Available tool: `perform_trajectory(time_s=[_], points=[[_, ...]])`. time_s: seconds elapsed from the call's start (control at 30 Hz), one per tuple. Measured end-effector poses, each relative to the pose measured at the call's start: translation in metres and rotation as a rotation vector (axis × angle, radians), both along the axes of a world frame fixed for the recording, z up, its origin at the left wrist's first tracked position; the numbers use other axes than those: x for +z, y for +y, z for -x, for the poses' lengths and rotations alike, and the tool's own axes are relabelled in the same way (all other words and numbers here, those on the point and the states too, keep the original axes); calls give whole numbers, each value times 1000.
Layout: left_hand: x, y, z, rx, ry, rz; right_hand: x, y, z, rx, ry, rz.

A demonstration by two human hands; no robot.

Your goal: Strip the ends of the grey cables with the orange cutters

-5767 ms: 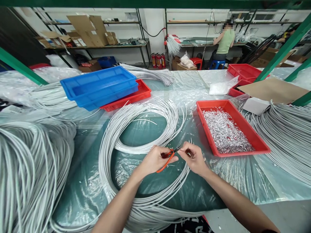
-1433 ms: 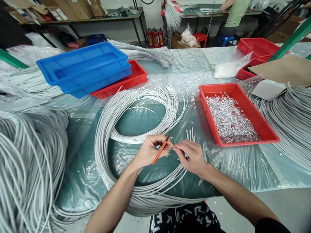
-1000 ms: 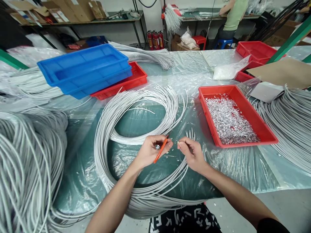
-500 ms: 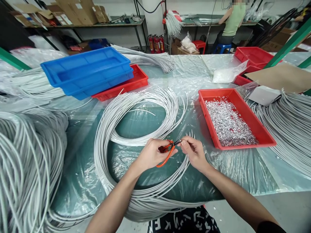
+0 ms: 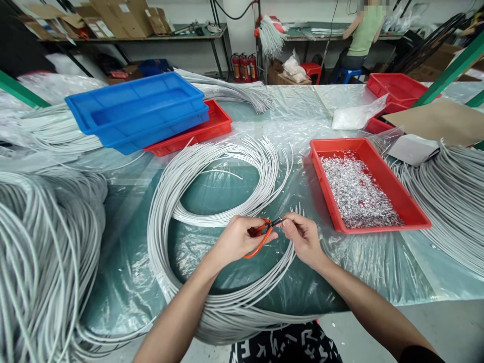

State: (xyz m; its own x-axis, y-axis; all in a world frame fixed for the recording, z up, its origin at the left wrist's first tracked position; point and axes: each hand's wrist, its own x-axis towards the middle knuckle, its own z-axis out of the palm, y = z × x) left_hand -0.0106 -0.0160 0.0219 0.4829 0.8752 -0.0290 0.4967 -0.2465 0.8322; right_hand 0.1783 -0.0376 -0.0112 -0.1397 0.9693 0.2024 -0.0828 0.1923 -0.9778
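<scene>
My left hand is closed around orange-handled cutting pliers, their dark jaws pointing right. Right at the jaw tips, my right hand pinches the end of a thin white cable; the end is too small to make out well. More white cable ends stick up just behind my right fingers. They belong to a coiled bundle of white cables that loops around under my hands and over the table's front edge. A second white coil lies just beyond.
A red tray holding many small shiny metal pieces sits to the right. Blue trays rest on another red tray at back left. Thick grey cables pile up left and right. A person sits at a far bench.
Hardly anything differs. Both hands stay together at the plier jaws, and the whole view has shifted very slightly.
</scene>
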Motion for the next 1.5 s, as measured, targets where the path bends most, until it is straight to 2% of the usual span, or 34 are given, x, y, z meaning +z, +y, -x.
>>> perform_trajectory(time_s=[0.3, 0.6, 0.83, 1.03, 1.13, 1.33, 1.5], points=[[3, 0, 0, -8, 40, -42, 6, 0, -1, -22, -91, -113], [4, -1, 2, 3, 27, -25, 3, 2, -1, -29, -124, -153], [1, 2, 2, 1, 14, -26, 6, 2, -2, 1, -125, -117], [-2, 2, 2, -1, 20, 0, 12, 9, -10, 137, -23, 47], [-1, 2, 2, -9, 12, 10, 12, 13, -12, 165, 18, 59], [-2, 0, 1, -34, -21, 31, 14, 10, -10, 104, 38, -8], [-2, 0, 1, -59, -30, 48, 16, 3, -7, -115, -217, -304]])
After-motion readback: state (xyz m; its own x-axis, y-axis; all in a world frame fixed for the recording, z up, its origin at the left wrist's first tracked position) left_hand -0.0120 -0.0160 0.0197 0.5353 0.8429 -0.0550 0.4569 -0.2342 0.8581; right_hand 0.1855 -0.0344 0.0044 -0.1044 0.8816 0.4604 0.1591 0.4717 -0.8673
